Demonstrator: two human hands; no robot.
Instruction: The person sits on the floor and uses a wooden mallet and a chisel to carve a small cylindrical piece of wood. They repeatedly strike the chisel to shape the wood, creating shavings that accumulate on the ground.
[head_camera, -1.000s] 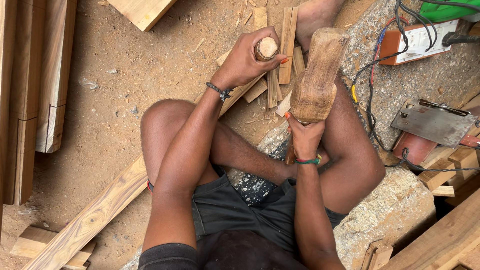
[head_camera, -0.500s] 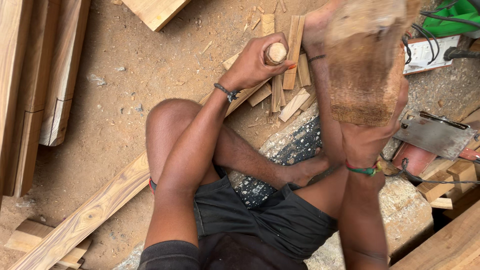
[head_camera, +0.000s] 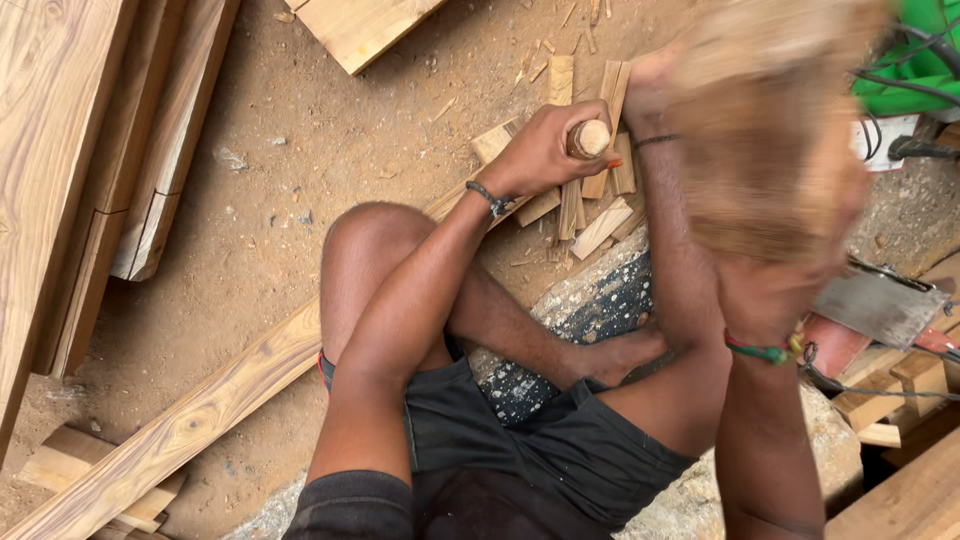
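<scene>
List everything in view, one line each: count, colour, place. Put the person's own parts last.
Chisel handle: one, pale wood, round end showing in the left hand's grip, top centre.
Mallet: one, brown wood, blurred, raised at upper right in the right hand.
Long plank: one, tan, running diagonally across the dirt floor under the leg.
Short wood offcuts: several, pale, scattered below the chisel.
Stacked boards: several, striped brown, far left.
Stone slab: one, grey, under the foot.
Green item with cables: one, top right corner.
Left hand: wristband, closed on the chisel handle.
Right hand: green and red band, gripping the mallet.
</scene>
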